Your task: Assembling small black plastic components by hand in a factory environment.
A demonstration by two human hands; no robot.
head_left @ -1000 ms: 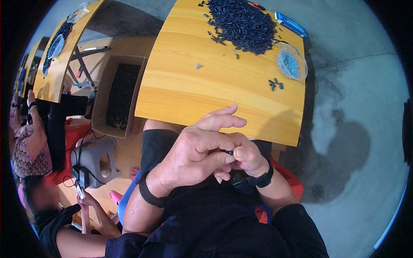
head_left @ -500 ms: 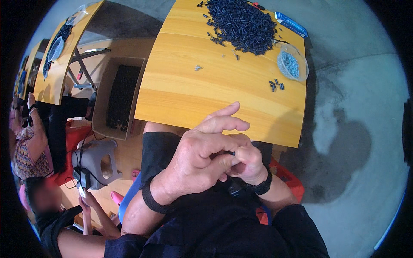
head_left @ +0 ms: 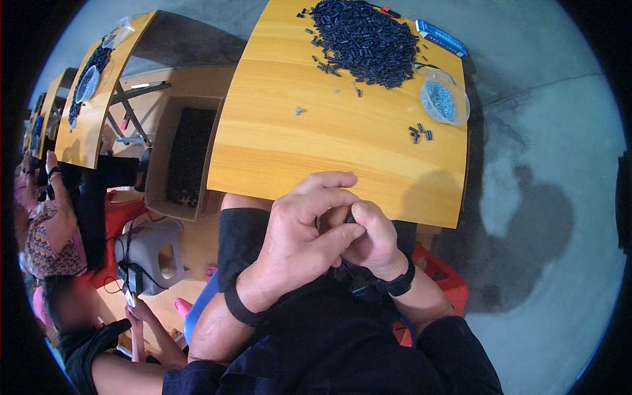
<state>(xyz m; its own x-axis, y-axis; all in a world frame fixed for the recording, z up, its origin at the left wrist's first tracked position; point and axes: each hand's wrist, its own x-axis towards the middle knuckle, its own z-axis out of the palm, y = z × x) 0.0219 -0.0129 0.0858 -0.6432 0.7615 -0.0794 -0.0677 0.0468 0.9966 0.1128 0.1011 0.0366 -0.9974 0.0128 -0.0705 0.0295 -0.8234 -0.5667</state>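
Note:
Both hands meet over my lap, just off the near edge of the yellow wooden table (head_left: 283, 148). A small black cylinder (head_left: 349, 217), mostly covered by fingers, sits pinched between them. My left hand (head_left: 303, 227) curls around it with thumb and fingers bent inward. My right hand (head_left: 375, 240) is closed from the other side, its thumb pressing at the piece. Farther off lies a big heap of similar black cylinders (head_left: 365, 43). Several loose cylinders (head_left: 419, 133) rest near the table's right side, beside a clear round tub (head_left: 456, 120) of small light-blue pieces (head_left: 440, 99).
A blue box (head_left: 441, 38) lies at the far right table edge. Small clear bits (head_left: 299, 111) are on the tabletop. Left of the table stands a cardboard box (head_left: 157, 164) of black pieces, then a grey stool (head_left: 155, 253). A person (head_left: 125, 368) sits at the lower left.
My left fingers have curled in from a more spread pose. My two hands have drawn closer around the black cylinder, and my right thumb has risen.

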